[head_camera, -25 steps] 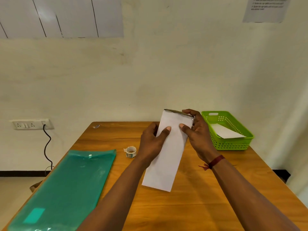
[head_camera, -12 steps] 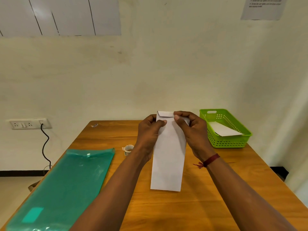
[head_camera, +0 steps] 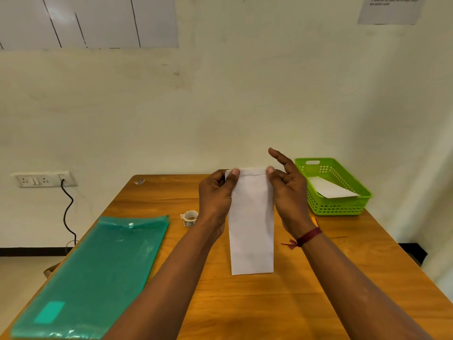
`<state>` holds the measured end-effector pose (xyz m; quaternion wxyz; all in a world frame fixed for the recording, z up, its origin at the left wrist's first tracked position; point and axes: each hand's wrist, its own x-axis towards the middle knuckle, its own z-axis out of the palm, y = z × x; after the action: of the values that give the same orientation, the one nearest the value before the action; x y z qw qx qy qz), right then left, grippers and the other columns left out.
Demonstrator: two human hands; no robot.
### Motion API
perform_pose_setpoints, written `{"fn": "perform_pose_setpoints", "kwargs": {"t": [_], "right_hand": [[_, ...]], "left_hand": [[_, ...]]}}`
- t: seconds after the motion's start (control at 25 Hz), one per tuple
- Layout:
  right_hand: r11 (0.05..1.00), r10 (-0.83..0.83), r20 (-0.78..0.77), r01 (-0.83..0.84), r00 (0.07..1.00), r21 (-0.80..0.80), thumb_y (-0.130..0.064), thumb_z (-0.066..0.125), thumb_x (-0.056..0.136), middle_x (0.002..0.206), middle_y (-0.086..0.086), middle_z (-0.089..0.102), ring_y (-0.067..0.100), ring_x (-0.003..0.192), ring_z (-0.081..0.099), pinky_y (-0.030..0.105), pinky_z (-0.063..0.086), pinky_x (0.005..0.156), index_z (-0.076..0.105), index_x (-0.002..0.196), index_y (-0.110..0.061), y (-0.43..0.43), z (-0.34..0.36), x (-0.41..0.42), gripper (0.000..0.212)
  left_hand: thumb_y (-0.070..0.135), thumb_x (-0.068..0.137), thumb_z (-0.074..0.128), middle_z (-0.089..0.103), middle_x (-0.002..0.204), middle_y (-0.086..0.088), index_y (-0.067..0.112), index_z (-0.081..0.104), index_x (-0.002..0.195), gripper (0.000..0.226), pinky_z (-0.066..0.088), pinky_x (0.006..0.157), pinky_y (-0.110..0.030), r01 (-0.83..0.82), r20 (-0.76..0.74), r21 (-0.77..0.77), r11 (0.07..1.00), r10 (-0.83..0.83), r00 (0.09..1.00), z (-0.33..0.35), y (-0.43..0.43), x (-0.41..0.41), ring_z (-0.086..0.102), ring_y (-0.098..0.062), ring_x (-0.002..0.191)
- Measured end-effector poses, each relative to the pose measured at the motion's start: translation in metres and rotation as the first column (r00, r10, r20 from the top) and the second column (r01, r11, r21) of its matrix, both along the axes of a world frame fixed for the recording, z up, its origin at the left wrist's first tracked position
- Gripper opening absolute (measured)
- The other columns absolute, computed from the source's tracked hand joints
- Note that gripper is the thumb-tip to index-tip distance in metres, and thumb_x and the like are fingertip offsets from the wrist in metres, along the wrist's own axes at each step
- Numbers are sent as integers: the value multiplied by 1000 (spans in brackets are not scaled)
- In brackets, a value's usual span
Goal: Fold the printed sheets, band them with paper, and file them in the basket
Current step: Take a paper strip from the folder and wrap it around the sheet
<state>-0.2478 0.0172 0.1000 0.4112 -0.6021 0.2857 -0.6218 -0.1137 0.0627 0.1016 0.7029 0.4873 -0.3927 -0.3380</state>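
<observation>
the person holds a long white folded paper sheet [head_camera: 251, 222] by its top edge, likely to keep the narrow turned-over flap [head_camera: 252, 171] there creased flat. the left hand [head_camera: 215, 195] pinches the top left corner, thumb in front and curled fingers behind. the right hand [head_camera: 289, 190] pins the top right corner with its thumb, index finger pointing free above. both forearms reach forward, and the sheet hangs straight below the pinch. i cannot tell if its lower end touches the wooden table [head_camera: 245, 310]. just right of the right hand sits a green plastic mesh basket [head_camera: 338, 209] holding a white paper [head_camera: 331, 190]; left of the left hand sit a small tape roll [head_camera: 190, 215] and a teal plastic folder [head_camera: 98, 266].
</observation>
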Motion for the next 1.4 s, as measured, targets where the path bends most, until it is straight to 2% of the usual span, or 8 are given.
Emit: {"fn": "perform_pose_setpoints", "kwargs": {"t": [0.08,0.24,0.4,0.6,0.92,1.16,1.28,1.4], "right_hand": [[1000,11,5,-11,1000,-3,-7,48,100,101,1,70,7,65,50,17,46,62,57,132,-25,-1,-2,0,37],[998,63,-4,-63,998,29,-8,43,102,67,-12,54,10,62,45,19,44,60,49,137,-27,-2,-7,0,40],[990,120,25,-121,992,67,-4,41,101,67,-4,51,16,70,49,30,46,67,43,140,-31,-2,-9,-3,47],[967,186,39,-190,982,172,-17,50,100,103,0,68,13,93,67,31,56,73,51,133,-24,3,-17,-6,34],[971,187,-392,-109,901,211,-18,68,90,105,-8,73,8,95,69,44,57,86,66,111,-24,0,-61,-25,22],[997,-24,-426,52,904,54,-14,67,90,98,-14,71,1,87,65,28,52,75,71,104,-27,-4,-67,-33,20],[977,-205,-430,159,879,-141,-11,68,89,99,-15,71,-1,90,64,16,50,76,72,104,-22,-1,-69,-33,20],[900,-391,-437,237,810,-366,-7,69,87,100,-3,73,8,92,66,21,52,78,74,103,-13,-2,-82,-35,18]], "left_hand": [[28,91,68,70,83,-7,14,74,82,17,53,75,-39,-3,-13,0,1000,3,1000,-1,0,0,61,-17,79],[27,91,67,67,89,-22,5,72,87,23,51,73,-40,-16,-40,-13,1000,15,999,-7,-1,0,58,-21,78],[25,92,67,68,95,-25,6,72,87,20,52,75,-42,-21,-77,-20,1000,20,997,-10,-1,2,61,-23,80],[20,93,65,73,92,-11,12,72,90,12,56,80,-43,-11,-110,-41,999,6,994,-9,1,2,67,-21,84],[6,91,64,72,95,-4,12,66,96,8,56,80,-34,-24,-325,-103,994,-11,945,-16,2,18,67,-18,91],[2,93,56,69,94,3,20,64,93,19,52,75,-37,45,-330,21,999,-36,943,-22,7,41,63,-15,90],[2,91,53,65,94,3,23,64,91,23,48,79,-39,78,-303,100,992,-44,952,-26,7,47,59,-14,91],[-3,84,51,57,85,1,20,66,88,27,46,78,-38,80,-221,255,964,-22,975,-38,8,59,51,-16,87]]}}
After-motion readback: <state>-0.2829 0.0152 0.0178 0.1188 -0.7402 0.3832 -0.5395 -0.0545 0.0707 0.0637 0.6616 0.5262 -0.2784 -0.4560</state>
